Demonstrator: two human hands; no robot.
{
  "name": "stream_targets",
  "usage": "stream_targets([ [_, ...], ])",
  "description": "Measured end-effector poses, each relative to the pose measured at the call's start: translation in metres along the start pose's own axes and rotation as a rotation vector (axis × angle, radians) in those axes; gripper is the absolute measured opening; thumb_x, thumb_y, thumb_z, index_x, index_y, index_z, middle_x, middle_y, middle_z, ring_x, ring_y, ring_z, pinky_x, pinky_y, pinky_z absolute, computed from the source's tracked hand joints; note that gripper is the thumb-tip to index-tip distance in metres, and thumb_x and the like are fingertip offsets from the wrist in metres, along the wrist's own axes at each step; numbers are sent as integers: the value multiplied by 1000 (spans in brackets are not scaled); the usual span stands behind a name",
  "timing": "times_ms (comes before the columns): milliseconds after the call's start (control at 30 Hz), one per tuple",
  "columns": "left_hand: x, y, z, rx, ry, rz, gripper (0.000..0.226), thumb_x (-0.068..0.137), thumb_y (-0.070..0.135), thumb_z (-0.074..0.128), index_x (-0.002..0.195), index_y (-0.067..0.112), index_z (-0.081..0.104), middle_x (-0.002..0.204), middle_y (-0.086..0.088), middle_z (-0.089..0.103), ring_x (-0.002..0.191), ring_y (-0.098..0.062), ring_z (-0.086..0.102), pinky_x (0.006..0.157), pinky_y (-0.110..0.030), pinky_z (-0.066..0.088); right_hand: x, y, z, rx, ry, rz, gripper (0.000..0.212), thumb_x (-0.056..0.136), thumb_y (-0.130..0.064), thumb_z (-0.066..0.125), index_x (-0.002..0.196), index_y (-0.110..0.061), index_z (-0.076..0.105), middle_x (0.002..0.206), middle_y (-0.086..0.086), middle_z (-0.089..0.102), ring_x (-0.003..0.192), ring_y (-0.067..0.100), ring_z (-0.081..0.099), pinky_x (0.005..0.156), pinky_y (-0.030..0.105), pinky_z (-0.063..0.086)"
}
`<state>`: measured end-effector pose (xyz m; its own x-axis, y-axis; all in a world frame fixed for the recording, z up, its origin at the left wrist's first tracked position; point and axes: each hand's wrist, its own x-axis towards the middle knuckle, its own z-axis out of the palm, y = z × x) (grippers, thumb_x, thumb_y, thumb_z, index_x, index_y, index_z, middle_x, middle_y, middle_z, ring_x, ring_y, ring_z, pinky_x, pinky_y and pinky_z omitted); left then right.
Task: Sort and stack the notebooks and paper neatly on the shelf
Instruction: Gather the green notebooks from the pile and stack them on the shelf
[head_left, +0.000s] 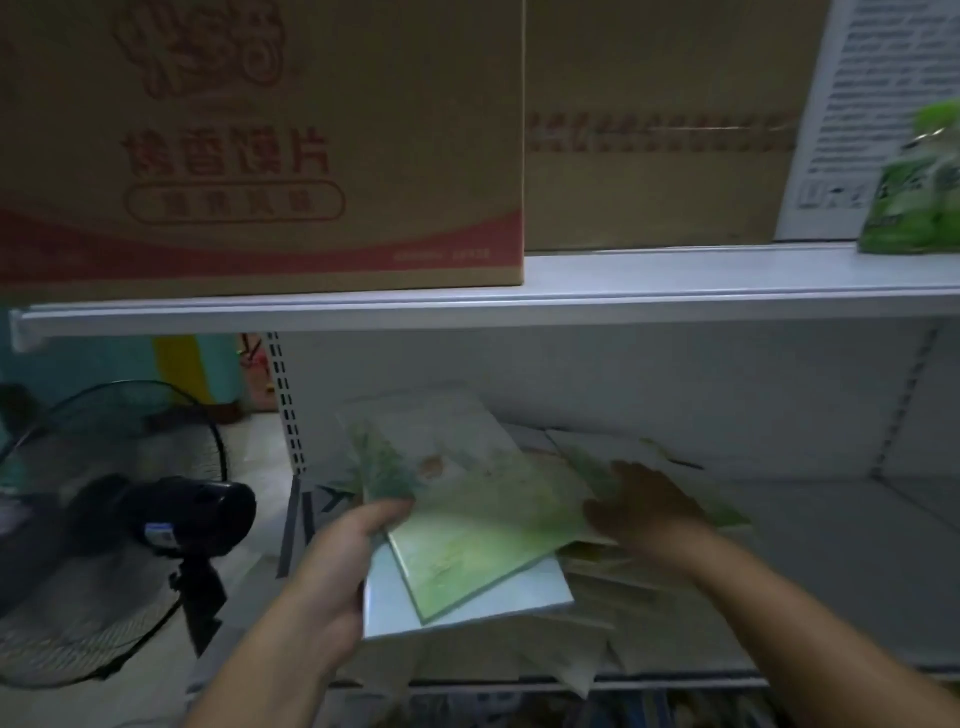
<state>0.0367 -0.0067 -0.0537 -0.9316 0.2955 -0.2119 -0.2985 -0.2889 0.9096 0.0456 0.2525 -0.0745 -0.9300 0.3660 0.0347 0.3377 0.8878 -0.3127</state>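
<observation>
Nearest, at the front edge of the lower shelf (831, 582), loose paper (587, 618) lies in a ragged heap with some sheets poking out over that edge. These look the likeliest to slide to the floor if the pile above is dragged across them. Just above, the left hand (332, 577) grips the left edge of a small fan of notebooks, thumb on top and fingers curled underneath: a white notebook (467, 608) at the bottom and a green notebook (467, 551) skewed across it. Held at one side only, the fan could pivot or the slick covers slip apart (the green one is already well off square), so it probably needs squaring before it is set down. The right hand (644, 506) lies palm down on the right part of the green covers, touching them; it is blurred, and I cannot tell whether its thumb hooks under an edge or the fingers merely press. So the task's things sit between and under the two hands, over the left half of the lower shelf, with more pale notebooks (441, 431) farther back toward the rear panel. Beyond, the upper shelf (623, 291) carries a cardboard box (260, 156); a stack lifted carelessly might knock that shelf's front edge.
</observation>
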Motion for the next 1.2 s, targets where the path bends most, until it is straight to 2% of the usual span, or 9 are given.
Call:
stream_targets([
  [200,-9,11,-20,26,-53,-114,26,92,13,48,107,-3,62,74,-21,71,62,-33,68,64,-39,50,-4,7,7,-134,82,-30,37,99,-40,34,116,-15,55,123,10,59,109,27,56,73,29,36],
  [300,-17,13,-24,77,-59,-89,16,93,6,47,96,-4,59,48,-9,65,41,-18,64,38,-25,48,-10,0,1,-135,308,-54,35,99,-27,29,97,-11,61,103,14,65,91,30,62,64,28,36],
  [367,-26,18,-19,108,-49,-53,11,93,2,46,86,1,54,35,-1,58,28,-9,55,22,-18,34,-17,-5,-10,-27,619,-202,34,93,-24,30,68,-12,51,67,17,61,56,30,57,48,28,34],
  [533,2,10,-10,128,-72,20,20,91,9,54,107,-2,61,68,-14,72,62,-26,70,57,-31,55,-60,-65,-32,-78,818,-452,31,82,-26,41,59,-14,57,46,4,54,36,26,50,36,22,28],
  [667,14,7,24,131,-29,158,49,82,57,53,110,18,59,98,-11,72,86,-30,70,77,-42,57,-80,-95,-6,-179,658,-531,26,76,-33,42,64,-23,64,57,-4,61,44,18,57,34,22,36],
  [867,8,-16,65,104,-129,82,17,90,10,57,96,-3,65,61,-11,71,49,-19,67,39,-21,49,-102,-52,-25,163,534,-615,29,80,-41,52,80,-24,75,91,-5,73,84,13,66,69,27,55],
  [1000,10,-32,103,131,-254,29,25,89,21,61,109,7,66,89,-12,75,80,-30,71,70,-38,58,-89,30,-65,367,288,-83,69,81,-53,60,141,-24,39,146,-3,39,134,15,38,110,31,33],
  [1100,5,-54,150,149,-337,-14,23,90,23,60,108,9,63,80,-8,76,71,-24,73,58,-32,58,-97,90,-80,948,-7,84,58,84,-33,69,135,-16,46,112,-10,63,93,4,67,75,18,54],
  [1200,-4,-87,212,186,-374,-3,38,88,31,60,120,9,60,99,-10,74,85,-26,72,66,-33,58,-109,157,-82,1082,160,168,35,84,-13,69,117,-14,55,92,-7,67,66,0,68,52,13,50],
])
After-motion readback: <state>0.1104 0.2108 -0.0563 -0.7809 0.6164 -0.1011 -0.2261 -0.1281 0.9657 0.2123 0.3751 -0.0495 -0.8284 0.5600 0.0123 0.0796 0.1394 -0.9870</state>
